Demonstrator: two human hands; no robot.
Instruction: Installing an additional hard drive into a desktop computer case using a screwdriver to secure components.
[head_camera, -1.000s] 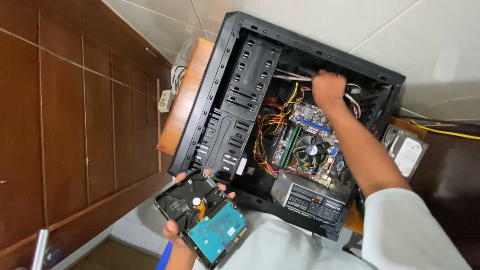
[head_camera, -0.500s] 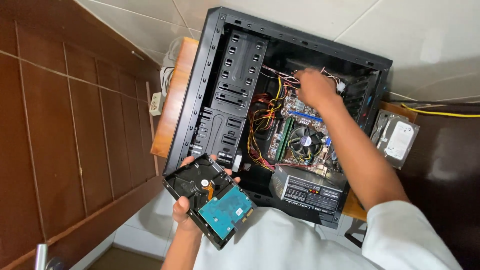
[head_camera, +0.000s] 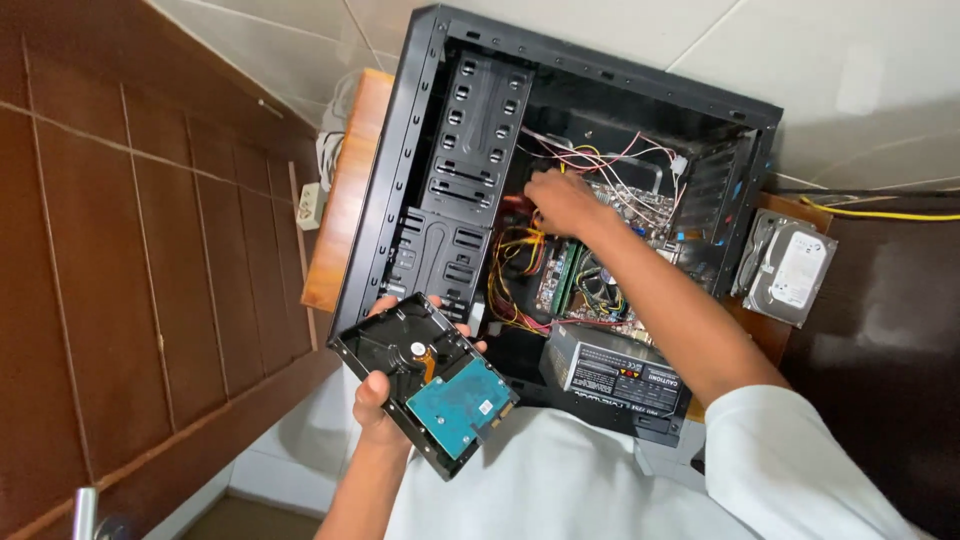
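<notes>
My left hand (head_camera: 378, 395) grips a hard drive (head_camera: 428, 381) with its underside up, showing a teal circuit board, just in front of the open black computer case (head_camera: 420, 170). My right hand (head_camera: 560, 200) reaches inside the case and rests among the coloured cables (head_camera: 520, 255) above the motherboard (head_camera: 610, 265), beside the metal drive cage (head_camera: 465, 170). Whether its fingers pinch a cable is hidden. A power supply (head_camera: 620, 375) sits at the near end of the case.
A second hard drive (head_camera: 790, 270) lies on the wooden table (head_camera: 345, 200) to the right of the case. A white power strip (head_camera: 312, 205) and cords hang at the table's left edge. Yellow cable (head_camera: 880, 213) runs along the right. Brown tiled floor lies left.
My right hand has moved from the far corner of the case toward the drive cage and cables. The view has shifted closer; the left hand still holds the hard drive.
</notes>
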